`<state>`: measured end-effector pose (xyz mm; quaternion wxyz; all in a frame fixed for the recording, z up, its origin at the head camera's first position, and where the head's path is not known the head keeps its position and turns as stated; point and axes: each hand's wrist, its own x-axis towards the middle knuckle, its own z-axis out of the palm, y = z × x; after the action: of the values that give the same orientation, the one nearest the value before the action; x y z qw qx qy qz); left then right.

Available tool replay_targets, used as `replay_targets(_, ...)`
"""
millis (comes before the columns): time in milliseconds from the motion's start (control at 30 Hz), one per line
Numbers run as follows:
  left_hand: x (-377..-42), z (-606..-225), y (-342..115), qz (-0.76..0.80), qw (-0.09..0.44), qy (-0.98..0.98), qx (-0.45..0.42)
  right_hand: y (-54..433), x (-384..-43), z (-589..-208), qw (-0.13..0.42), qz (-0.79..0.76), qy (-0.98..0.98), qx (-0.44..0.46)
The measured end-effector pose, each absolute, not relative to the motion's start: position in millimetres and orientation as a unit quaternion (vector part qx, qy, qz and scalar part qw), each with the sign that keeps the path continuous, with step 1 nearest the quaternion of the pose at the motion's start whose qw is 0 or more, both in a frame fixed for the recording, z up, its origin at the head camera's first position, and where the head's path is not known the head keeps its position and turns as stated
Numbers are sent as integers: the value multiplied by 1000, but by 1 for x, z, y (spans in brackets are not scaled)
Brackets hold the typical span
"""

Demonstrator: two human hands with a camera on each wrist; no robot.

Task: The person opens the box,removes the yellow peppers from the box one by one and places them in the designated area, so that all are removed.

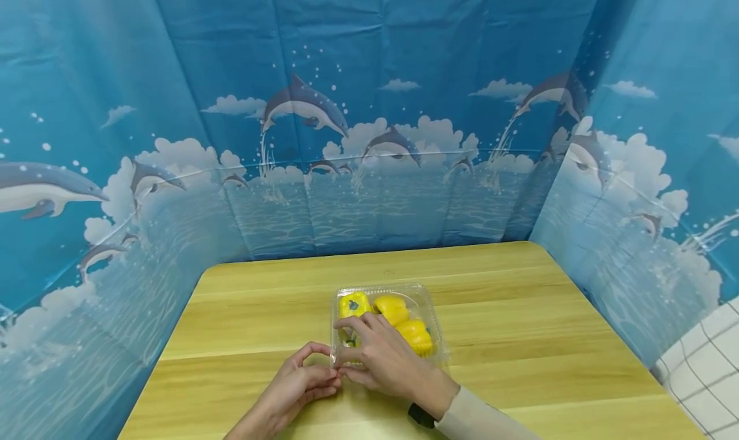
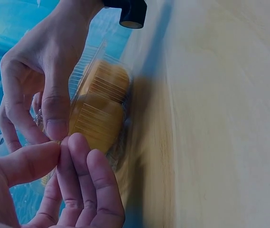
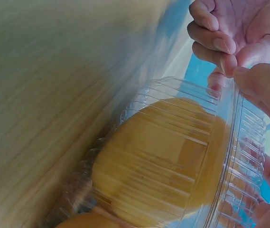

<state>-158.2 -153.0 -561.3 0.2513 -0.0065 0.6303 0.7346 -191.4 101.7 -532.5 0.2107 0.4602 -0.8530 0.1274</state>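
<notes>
A clear plastic clamshell box (image 1: pixel 429 302) lies on the table, its lid over several yellow bell peppers (image 1: pixel 416 336). At the near left corner, my left hand (image 1: pixel 300 387) pinches the box's rim between thumb and fingertips. My right hand (image 1: pixel 383 358) reaches over the lid and grips the same corner, thumb at the rim, other fingers curled across the top. The two hands' tips meet there. In the right wrist view, the ribbed box wall (image 3: pixel 172 90) shows a yellow pepper (image 3: pixel 158 156) behind it. Fingers hide the exact contact at the rim.
The box stands on a wooden table (image 1: pixel 519 337) with light yellow grain. A blue dolphin-print curtain (image 1: pixel 375 203) encloses the far and side edges. White tiles (image 1: pixel 704 363) show at the right. A dark band (image 1: pixel 421 415) is on the right wrist.
</notes>
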Motion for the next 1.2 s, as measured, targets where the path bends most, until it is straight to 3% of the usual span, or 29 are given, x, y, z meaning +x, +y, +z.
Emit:
replay_targets(600,-155,-561,-144,765,246,594,-37,99,-193,-540,289,130,-820,477)
replay_targets(1200,-154,-563,-137,774,240,585,-39,98,-199,-534,256,221,-801,494)
